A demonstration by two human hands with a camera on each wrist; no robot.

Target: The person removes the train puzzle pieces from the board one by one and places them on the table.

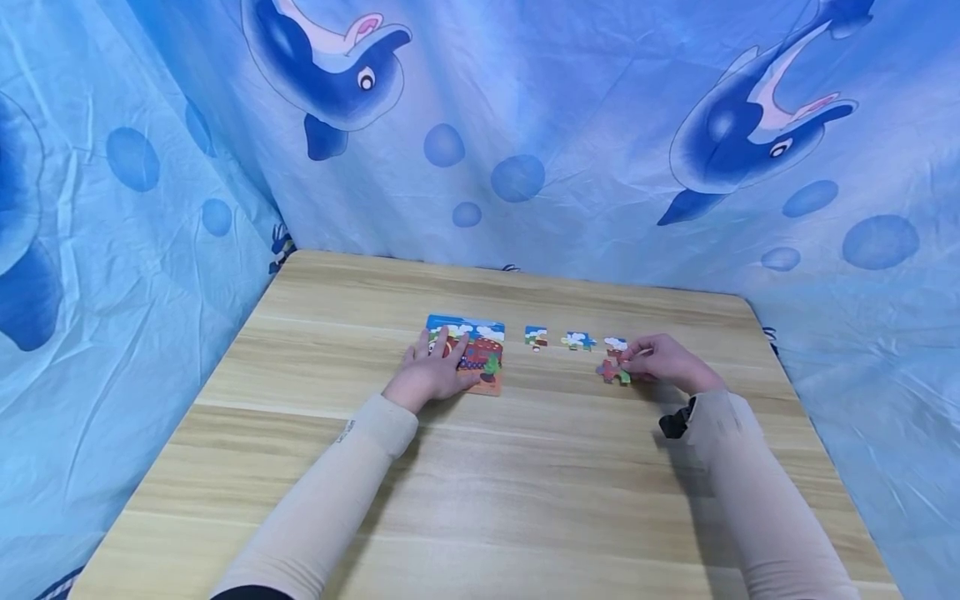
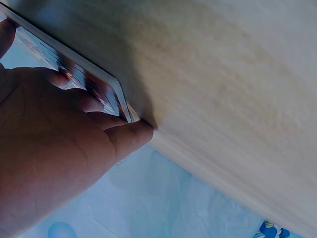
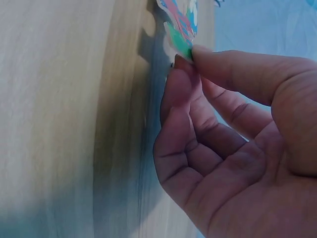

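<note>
Pinching between thumb and fingertips, the right hand (image 1: pixel 671 362) grips one jigsaw piece (image 1: pixel 611 372) at its right edge, just above the desk (image 1: pixel 480 483). The left hand (image 1: pixel 431 379) lies flat with fingers spread across the puzzle board (image 1: pixel 492 354), left of the held piece and well apart from it. Three further loose pieces (image 1: pixel 577 340) form a row between the board and the right hand; the rightmost is just behind the held piece, contact not determinable. Materials: the board is thin and rectangular with rounded corners and a glossy printed face; the held piece is flat, knobbed, red and green. The desk has a pale, streaked wood grain. Wrinkled blue sheeting (image 1: pixel 480 217) behind it carries two printed dolphins (image 1: pixel 337 83). Count: one board, four pieces, two hands.
</note>
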